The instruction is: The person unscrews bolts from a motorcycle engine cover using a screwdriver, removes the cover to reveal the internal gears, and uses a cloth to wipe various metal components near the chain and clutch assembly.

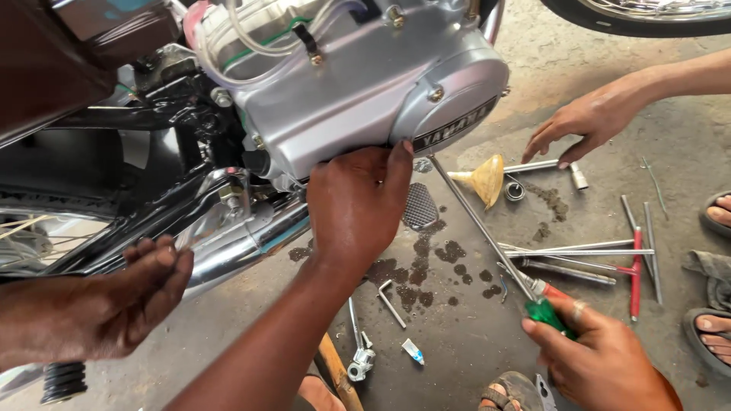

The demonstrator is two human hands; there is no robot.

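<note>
- The left hand (356, 207) is lying in the middle of the frame. Its fingers are spread flat against the bottom edge of the shiny silver metal engine cover (358, 91). The fingertips are hiding underneath.
- The right hand (601, 359), at the lower right, is squeezing the handle of the long screwdriver with a thin steel shaft and a green and red plastic handle (480, 224).
- The screwdriver is slanting up from the lower right, and its tip is reaching just under the engine cover.
- The screwdriver is looking light and stiff. The fat handle is the best place to grip, because the thin shaft is smooth.
- The engine cover is looking hard, heavy and slippery.
- Dark oil spots (419, 266) are wetting the grey concrete floor (457, 342), so fingers might be getting greasy.
- Another person's hand (586, 122), upper right, is reaching beside a yellow plastic funnel (484, 180).
</note>
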